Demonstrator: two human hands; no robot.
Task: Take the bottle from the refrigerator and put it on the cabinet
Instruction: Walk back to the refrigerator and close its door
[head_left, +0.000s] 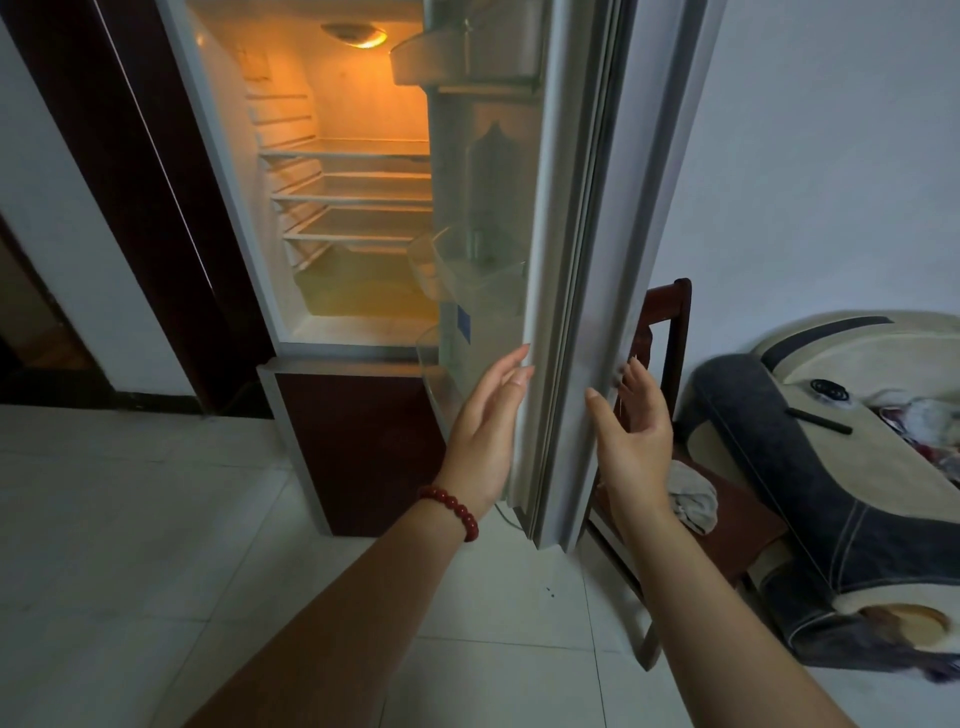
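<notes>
My left hand (480, 431) hangs at the inner face of the open refrigerator door (566, 312), fingers (511, 366) spread and empty, tips just touching the door's white edge; my right hand (631, 441) is on the door's outer side, fingers loosely spread too, holding nothing. The bottle (491, 192) stands upright at about twelve o'clock from my left hand, a dim clear shape in the middle door bin (467, 270), well apart from both hands. I judge the main risk is the door swinging back on my reach if my right hand lets it drift; the bottle could also catch on the bin's rim and tip if I lift it at a slant. The refrigerator (332, 208) shelves, lit amber at eleven o'clock, look bare. The upper door bin (467, 57) seems empty, though it is too hazy to be sure. The cabinet is not in view.
</notes>
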